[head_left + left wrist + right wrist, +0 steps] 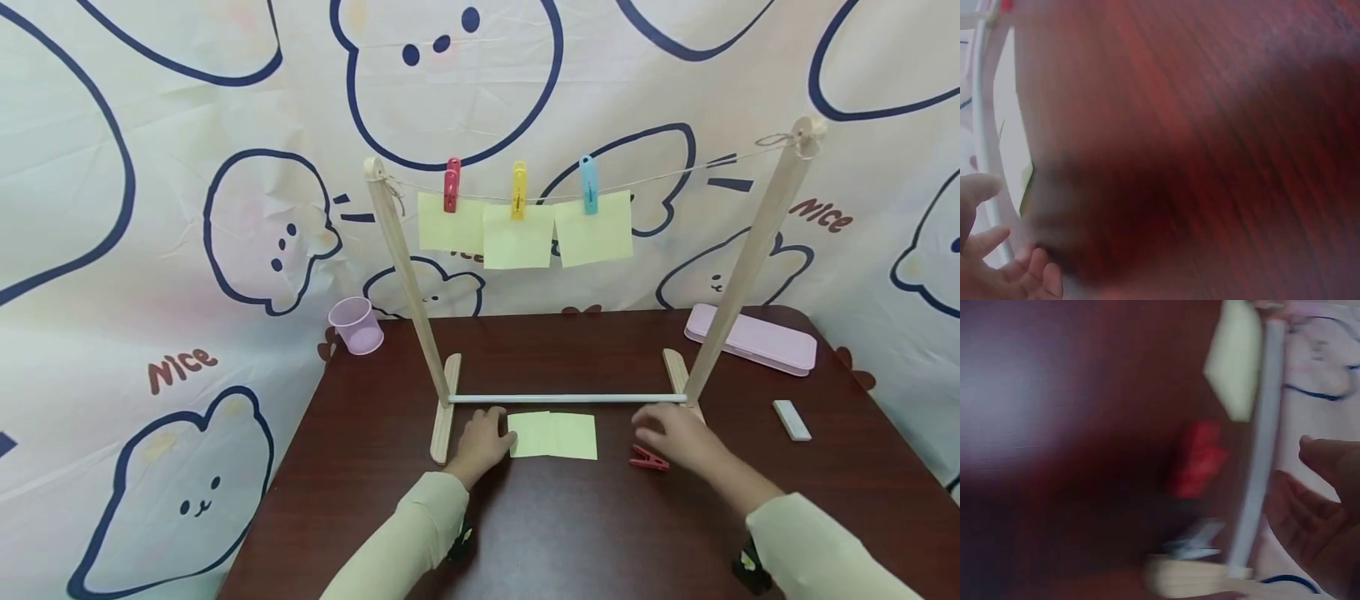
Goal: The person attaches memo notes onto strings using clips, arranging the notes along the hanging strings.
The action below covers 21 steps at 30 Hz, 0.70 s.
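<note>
Two pale yellow sticky notes, a left one (pixel 529 435) and a right one (pixel 573 437), lie side by side on the dark table. My left hand (pixel 480 446) is at the left note's edge, thumb and fingers spread apart in the left wrist view. Just behind a red clothespin (pixel 649 460), my right hand (pixel 678 437) hovers with loosely bent fingers and nothing in them. A blurred greyish clothespin (pixel 1200 540) lies near the stand's right foot in the right wrist view; my right hand hides it from the head camera.
A wooden stand with a left post (pixel 408 279), right post (pixel 753 250) and white crossbar (pixel 562 399) spans the table. Red (pixel 452 185), yellow (pixel 518 192) and blue (pixel 588 185) clothespins hold three notes on its string. A purple cup (pixel 357 327), pink case (pixel 753 337) and white eraser (pixel 791 420) stand around.
</note>
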Motion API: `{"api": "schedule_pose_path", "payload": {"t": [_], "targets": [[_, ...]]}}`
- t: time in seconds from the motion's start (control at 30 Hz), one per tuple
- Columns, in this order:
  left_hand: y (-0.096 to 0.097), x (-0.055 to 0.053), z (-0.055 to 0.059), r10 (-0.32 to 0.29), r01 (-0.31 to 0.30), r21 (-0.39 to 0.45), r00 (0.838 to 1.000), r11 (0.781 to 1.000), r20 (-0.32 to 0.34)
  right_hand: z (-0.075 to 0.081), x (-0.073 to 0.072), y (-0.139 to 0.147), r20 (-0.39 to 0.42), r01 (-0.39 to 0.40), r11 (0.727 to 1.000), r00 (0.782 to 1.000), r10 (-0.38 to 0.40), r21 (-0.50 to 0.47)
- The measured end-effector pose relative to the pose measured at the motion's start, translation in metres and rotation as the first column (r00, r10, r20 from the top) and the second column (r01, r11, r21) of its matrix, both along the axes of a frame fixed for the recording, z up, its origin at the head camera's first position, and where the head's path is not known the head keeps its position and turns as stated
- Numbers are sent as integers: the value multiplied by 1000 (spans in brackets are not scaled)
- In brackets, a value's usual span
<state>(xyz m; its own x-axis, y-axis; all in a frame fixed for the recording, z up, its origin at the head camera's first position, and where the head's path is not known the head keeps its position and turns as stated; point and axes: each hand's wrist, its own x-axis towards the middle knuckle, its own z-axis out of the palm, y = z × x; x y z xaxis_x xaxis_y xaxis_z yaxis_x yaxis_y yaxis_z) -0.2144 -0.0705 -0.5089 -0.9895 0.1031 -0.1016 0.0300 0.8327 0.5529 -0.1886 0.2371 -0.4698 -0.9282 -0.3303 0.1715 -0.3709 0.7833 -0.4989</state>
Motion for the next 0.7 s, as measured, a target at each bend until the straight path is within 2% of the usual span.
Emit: {"api": "schedule_pose_path", "payload": {"t": [0.1,0.27,0.33,0.5,0.7], "targets": [[5,-1,-3,30,-29,-55,1000,998,10,-29,11,3,-47,-4,991,999,11,137],[10,-1,-9,42,-40,-106,999,994,18,-59,24,5,-142,-17,972,988,52,236],[11,0,-11,37,-37,-123,999,992,-1,-65,25,5,-159,-16,966,986,59,258],[12,4,-17,43,-50,-101,997,994,-66,-71,25,7,-205,-6,961,977,65,277],[12,7,-25,72,-81,-59,987,995,-145,-75,24,6,-330,-43,968,936,125,247]]}}
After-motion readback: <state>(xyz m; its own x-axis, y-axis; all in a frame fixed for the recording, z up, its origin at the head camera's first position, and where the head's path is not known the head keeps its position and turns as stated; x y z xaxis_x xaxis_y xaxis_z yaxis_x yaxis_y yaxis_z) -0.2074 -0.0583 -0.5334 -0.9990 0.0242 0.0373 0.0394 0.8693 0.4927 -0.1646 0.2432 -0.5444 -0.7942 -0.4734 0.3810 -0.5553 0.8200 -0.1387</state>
